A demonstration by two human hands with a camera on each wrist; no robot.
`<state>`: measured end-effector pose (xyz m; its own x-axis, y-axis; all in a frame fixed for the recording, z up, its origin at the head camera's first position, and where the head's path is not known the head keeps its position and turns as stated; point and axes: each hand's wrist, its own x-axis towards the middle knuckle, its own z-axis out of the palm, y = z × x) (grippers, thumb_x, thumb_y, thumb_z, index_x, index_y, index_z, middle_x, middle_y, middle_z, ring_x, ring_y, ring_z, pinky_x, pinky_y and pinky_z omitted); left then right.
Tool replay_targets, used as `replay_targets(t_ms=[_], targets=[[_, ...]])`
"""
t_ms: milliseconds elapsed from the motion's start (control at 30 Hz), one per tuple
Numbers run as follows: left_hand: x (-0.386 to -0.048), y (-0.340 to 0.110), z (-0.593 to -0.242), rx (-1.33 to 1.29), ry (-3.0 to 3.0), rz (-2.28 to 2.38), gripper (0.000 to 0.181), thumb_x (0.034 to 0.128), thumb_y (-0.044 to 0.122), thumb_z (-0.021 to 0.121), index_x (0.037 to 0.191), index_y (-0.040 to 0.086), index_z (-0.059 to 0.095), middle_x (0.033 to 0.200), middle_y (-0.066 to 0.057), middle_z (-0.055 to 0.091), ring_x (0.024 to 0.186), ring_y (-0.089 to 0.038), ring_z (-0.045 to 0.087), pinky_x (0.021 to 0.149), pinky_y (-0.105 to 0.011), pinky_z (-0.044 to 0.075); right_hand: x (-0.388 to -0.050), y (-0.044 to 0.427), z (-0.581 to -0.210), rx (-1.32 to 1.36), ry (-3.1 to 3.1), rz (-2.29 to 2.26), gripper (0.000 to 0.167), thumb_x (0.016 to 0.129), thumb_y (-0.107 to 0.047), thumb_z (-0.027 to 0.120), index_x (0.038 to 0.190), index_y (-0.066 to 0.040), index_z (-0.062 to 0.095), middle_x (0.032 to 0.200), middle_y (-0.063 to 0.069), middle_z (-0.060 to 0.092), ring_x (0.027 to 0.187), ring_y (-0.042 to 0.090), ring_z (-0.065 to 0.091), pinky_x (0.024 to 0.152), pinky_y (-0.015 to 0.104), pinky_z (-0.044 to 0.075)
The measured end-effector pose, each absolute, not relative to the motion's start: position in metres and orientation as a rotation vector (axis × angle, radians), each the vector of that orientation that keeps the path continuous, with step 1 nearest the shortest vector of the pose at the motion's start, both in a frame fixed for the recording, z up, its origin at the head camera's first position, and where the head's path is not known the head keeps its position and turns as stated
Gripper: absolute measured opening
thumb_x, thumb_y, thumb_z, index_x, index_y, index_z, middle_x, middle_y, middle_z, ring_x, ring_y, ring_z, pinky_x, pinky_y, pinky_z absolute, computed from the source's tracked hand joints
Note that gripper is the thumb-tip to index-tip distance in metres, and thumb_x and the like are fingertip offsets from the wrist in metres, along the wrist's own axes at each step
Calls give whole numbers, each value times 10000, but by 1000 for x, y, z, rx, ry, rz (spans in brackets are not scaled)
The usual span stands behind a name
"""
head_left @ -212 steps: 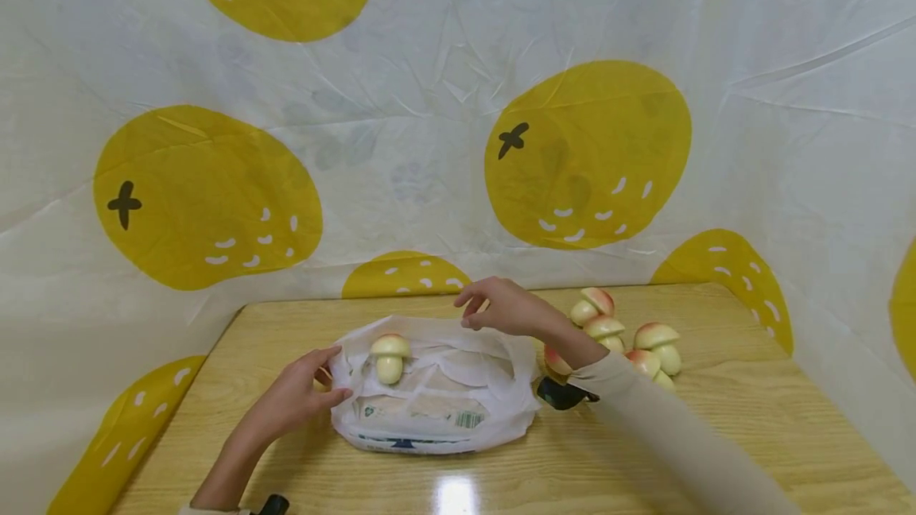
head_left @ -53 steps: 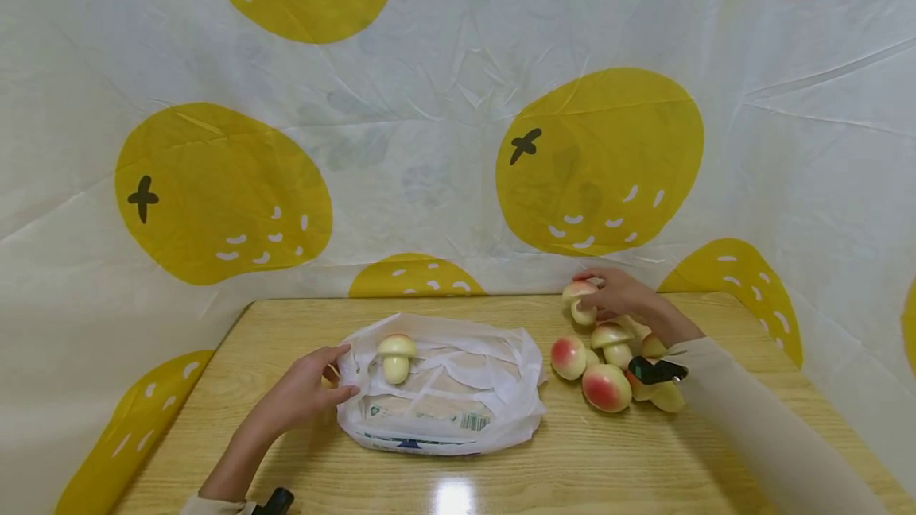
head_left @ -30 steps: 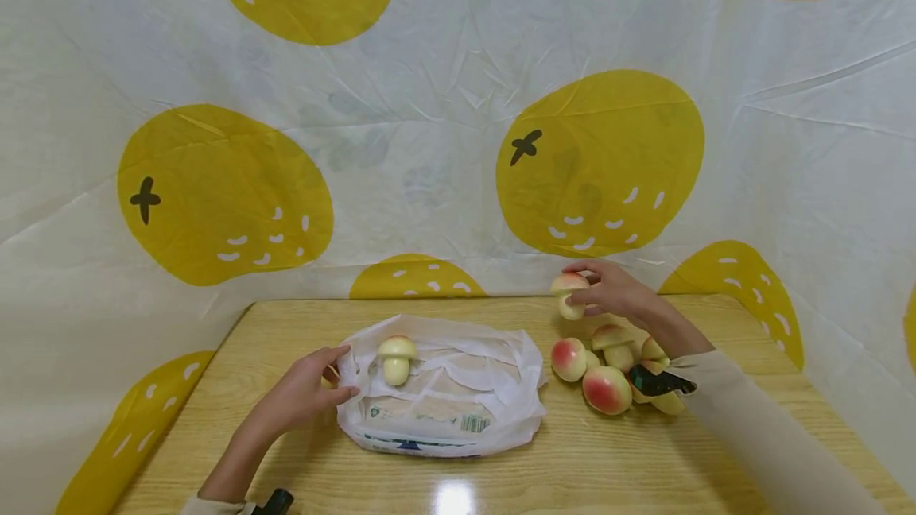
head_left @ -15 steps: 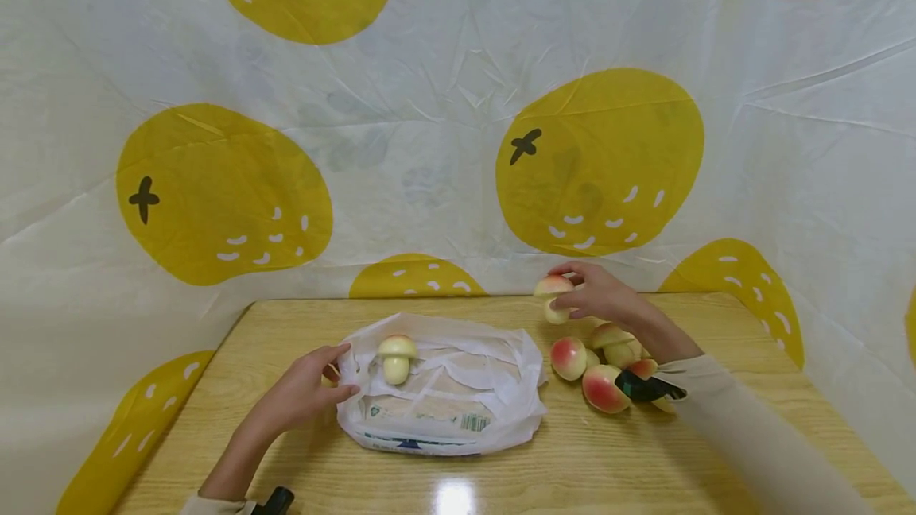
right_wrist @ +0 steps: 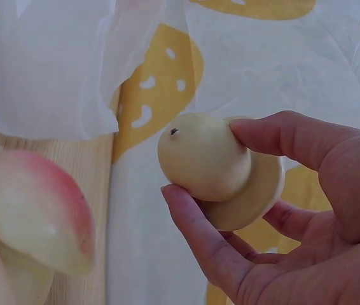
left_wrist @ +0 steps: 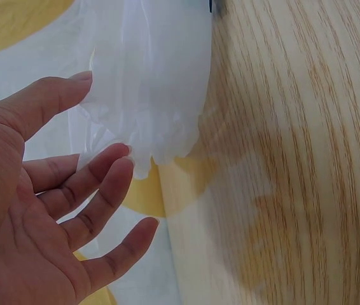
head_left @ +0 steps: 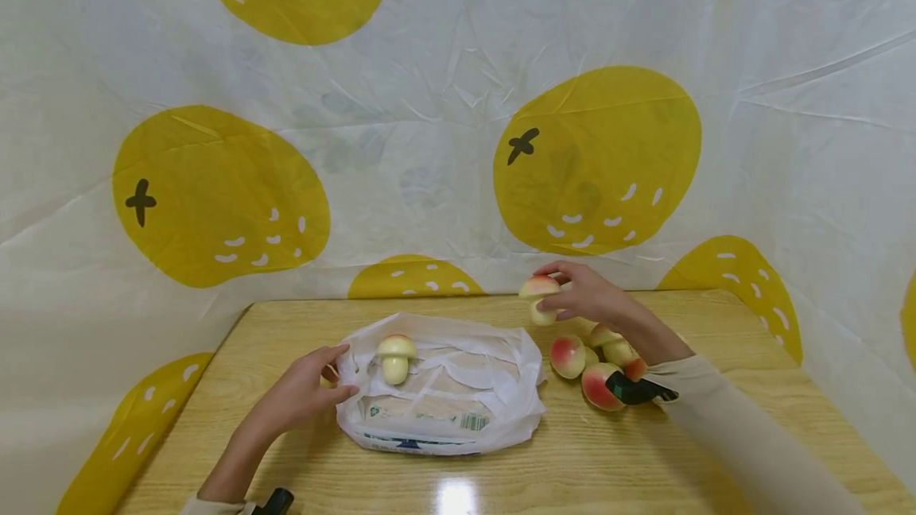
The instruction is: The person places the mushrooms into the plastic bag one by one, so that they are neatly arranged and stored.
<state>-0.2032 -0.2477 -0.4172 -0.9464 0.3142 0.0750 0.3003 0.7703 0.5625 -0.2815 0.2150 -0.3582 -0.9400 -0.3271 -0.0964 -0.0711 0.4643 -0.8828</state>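
Observation:
My right hand [head_left: 590,296] pinches a toy mushroom [head_left: 540,290], pale with a reddish cap, above the table's back part. In the right wrist view, thumb and fingers are round the stem [right_wrist: 202,155] and cap. A white plastic bag [head_left: 458,443] lies with its mouth spread wide, and another toy mushroom [head_left: 395,360] is inside at its left. At the bag's left edge is my left hand [head_left: 296,392], thumb and fingers apart; in the left wrist view its fingertips [left_wrist: 117,152] touch the thin plastic. Whether they press it is unclear.
More toy mushrooms with red-tinged caps [head_left: 568,357] lie clustered right of the bag, partly hidden by the right wrist and its black strap [head_left: 637,388]. A wooden table [head_left: 236,388] bears everything. A white cloth with yellow fruit prints [head_left: 422,149] hangs behind it.
My right hand has gone from above the bag to the mushroom cluster, taken one from its back, and carried it left toward the bag. The left hand and the bag stay nearly still.

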Motion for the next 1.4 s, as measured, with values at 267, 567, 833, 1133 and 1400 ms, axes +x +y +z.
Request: replay_targets(t_ms=[267,567,833,1133,1400], targets=[[-203,-247,-420,489,2933,925,722,849,239,841,1405,-100,528,995,-33,649,892,-170,602,746,-314,526,-274,202,-355,-403,2439,-1500,632,879,-138,791,1425,0,505,1346,298,480,939,258,686,839,464,590],[-204,-248,-421,523,2937,911,721,859,235,833,1408,-111,519,984,-24,649,891,-168,602,744,-305,525,-269,177,-351,-518,2422,-1500,604,860,-148,816,1386,-20,548,1327,267,521,946,258,690,803,438,600],[-205,-248,-422,521,2926,936,725,860,243,832,1408,-110,517,991,-33,656,899,-172,610,727,-277,516,-265,154,-351,-557,2362,-1529,570,861,-118,812,1364,-21,564,1316,257,512,917,241,673,811,476,595],[-204,-247,-421,517,2940,924,720,858,255,834,1398,-109,526,1001,-39,656,896,-162,607,729,-275,514,-260,128,-360,-573,2327,-1520,564,865,-98,805,1366,-22,558,1334,252,500,853,224,691,790,438,601],[-203,-247,-422,515,2927,931,720,861,259,831,1401,-106,524,1008,-36,654,901,-167,604,737,-283,516,-256,110,-369,-554,2339,-1509,558,847,-102,819,1351,-60,582,1325,186,525,857,202,658,798,447,594]])
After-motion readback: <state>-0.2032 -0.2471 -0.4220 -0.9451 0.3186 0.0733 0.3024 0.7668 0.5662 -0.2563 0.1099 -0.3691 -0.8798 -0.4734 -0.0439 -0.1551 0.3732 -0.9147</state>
